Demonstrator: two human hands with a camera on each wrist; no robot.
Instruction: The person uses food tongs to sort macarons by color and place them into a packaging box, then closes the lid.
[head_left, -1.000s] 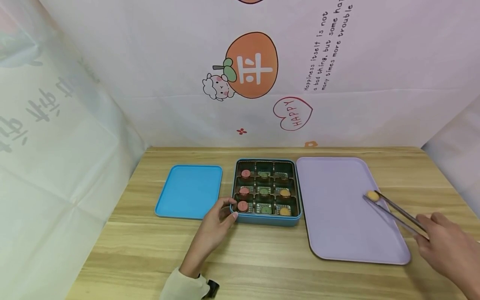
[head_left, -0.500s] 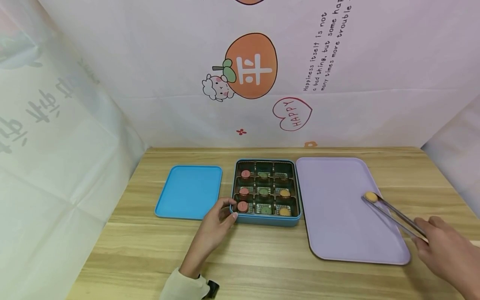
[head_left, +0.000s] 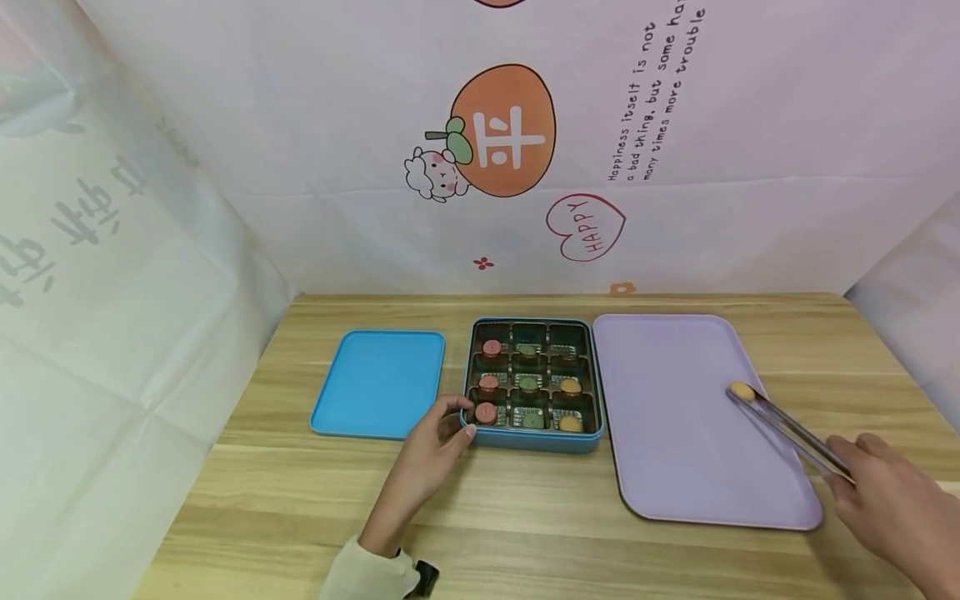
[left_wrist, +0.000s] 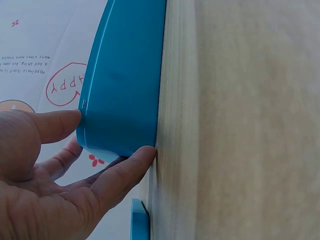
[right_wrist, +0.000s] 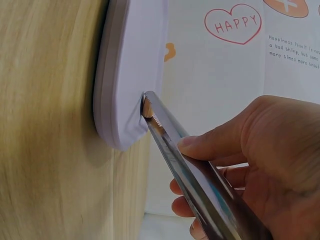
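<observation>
A blue square box point(head_left: 534, 442) with a clear divided insert stands mid-table. Pink cookies point(head_left: 486, 412) lie in its left column, green ones point(head_left: 528, 382) in the middle, and yellow ones point(head_left: 570, 424) in the two nearer right compartments. My left hand point(head_left: 429, 454) holds the box's near left corner between thumb and fingers; the left wrist view shows the thumb on the rim. Metal tongs point(head_left: 813, 444) are gripped in my right hand point(head_left: 896, 500). Their tips close around a round yellow cookie point(head_left: 742, 391) at the right part of the purple tray point(head_left: 675, 450).
The blue lid point(head_left: 378, 385) lies left of the box on the wooden table point(head_left: 525, 533). The purple tray sits close against the box's right side. A printed white sheet point(head_left: 360, 217) hangs behind and at the sides.
The tong arms have drawn closer together around the yellow cookie, which has shifted slightly left. My left hand and the box have stayed still.
</observation>
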